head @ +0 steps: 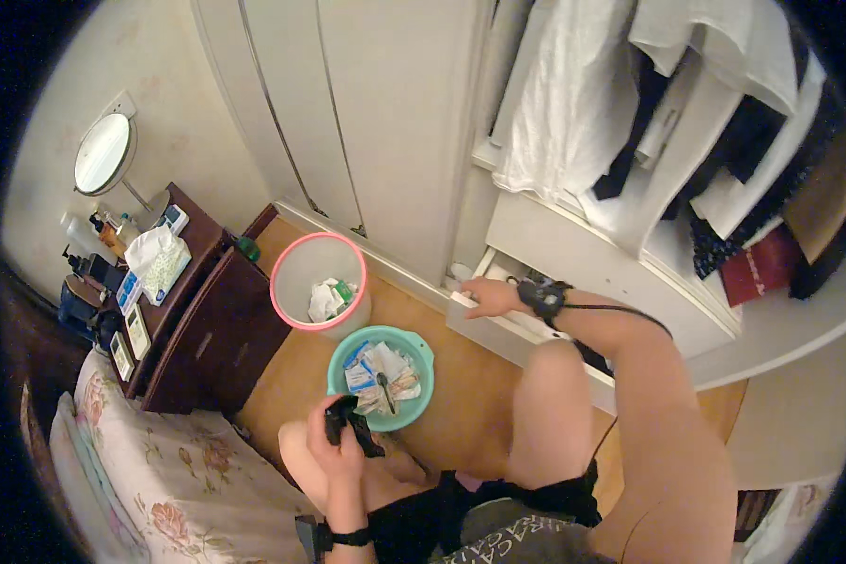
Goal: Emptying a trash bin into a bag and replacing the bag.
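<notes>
My left hand [335, 440] is closed around a crumpled black item [356, 426], possibly cloth or soft plastic, above my left knee. Just beyond it on the floor, a teal plastic basin [424, 345] holds small packets, papers and a dark-handled tool whose kind I cannot make out. At the wardrobe, my right hand [493, 296] grips the front panel of a pulled-out white drawer [490, 338] near its left corner. My hand and forearm hide much of what lies inside the drawer.
A pink-rimmed waste bin [278, 296] with crumpled tissue stands behind the basin. On the left, a dark wooden nightstand [211, 331] bears a tissue box [166, 271], bottles and a round mirror [103, 154]. Clothes [571, 106] hang above the drawers. A floral-covered bed [197, 486] is at lower left.
</notes>
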